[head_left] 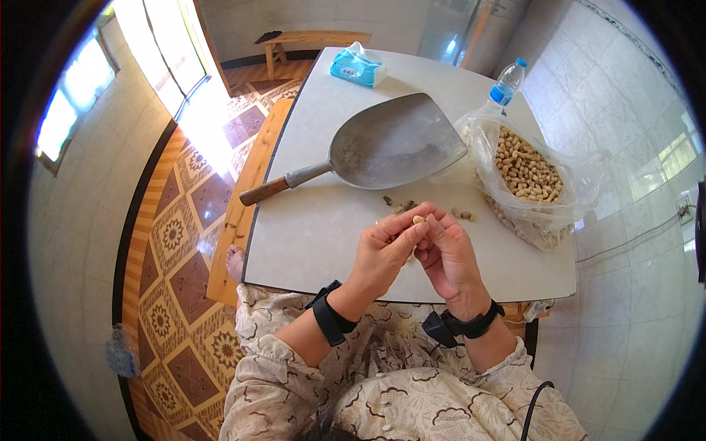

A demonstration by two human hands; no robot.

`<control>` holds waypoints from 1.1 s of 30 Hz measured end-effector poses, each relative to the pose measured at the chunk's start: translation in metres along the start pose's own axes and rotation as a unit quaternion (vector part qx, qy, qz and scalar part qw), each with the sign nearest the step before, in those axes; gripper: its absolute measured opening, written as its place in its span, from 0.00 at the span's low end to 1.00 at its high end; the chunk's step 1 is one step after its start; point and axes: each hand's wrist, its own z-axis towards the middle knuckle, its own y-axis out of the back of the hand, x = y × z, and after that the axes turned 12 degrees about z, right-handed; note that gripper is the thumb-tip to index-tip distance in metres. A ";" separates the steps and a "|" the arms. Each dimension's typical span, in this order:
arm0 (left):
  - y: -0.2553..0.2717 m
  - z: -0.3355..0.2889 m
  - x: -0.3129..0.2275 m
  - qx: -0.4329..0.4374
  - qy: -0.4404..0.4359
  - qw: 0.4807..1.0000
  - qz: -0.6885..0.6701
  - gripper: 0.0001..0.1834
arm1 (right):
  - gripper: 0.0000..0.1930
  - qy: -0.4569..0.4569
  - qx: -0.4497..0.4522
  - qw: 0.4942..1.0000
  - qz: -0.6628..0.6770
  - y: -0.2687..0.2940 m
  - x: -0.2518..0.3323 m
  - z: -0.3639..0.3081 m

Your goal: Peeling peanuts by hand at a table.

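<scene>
- Left hand (382, 250): fingers curled, thumb and fingertips pinching a single peanut (418, 219); raised just above the tabletop (309, 235) near its front edge.
- Right hand (450, 257): fingers bent, tips touching the same peanut from the other side; both hands pressed together; black band on each wrist.
- Just beyond the hands: small shell fragments (401, 204) and a few loose kernels (463, 214) on the tabletop.
- Further out, centre: large metal scoop (397, 143) with wooden handle pointing left; lying flat.
- Right: open clear plastic bag of peanuts (526, 173); water bottle (507, 82) behind it.
- Far edge: pack of tissues (357, 66).
</scene>
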 end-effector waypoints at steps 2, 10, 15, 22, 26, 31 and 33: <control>0.000 -0.001 0.000 -0.001 -0.012 1.000 0.009 0.14 | 0.14 0.007 0.009 1.000 0.001 -0.001 0.001 -0.001; 0.005 -0.004 0.007 0.009 0.008 0.999 -0.039 0.14 | 0.12 0.203 0.033 0.933 -0.296 -0.005 -0.018 -0.007; -0.007 -0.004 0.012 -0.068 -0.006 0.995 -0.071 0.12 | 0.13 0.407 0.003 0.771 -0.489 -0.017 -0.029 0.004; 0.000 -0.005 0.016 -0.013 0.040 0.991 -0.130 0.15 | 0.14 0.302 -0.036 0.860 -0.411 -0.017 -0.016 0.010; 0.000 -0.003 0.004 0.028 0.100 0.976 -0.192 0.14 | 0.12 0.346 -0.001 0.805 -0.483 -0.020 -0.016 -0.003; 0.002 -0.001 0.006 0.000 0.181 0.957 -0.225 0.13 | 0.12 0.457 0.084 0.652 -0.599 -0.017 -0.009 -0.003; 0.006 0.001 0.012 0.016 0.194 0.950 -0.246 0.14 | 0.12 0.419 0.078 0.692 -0.583 -0.015 -0.009 -0.005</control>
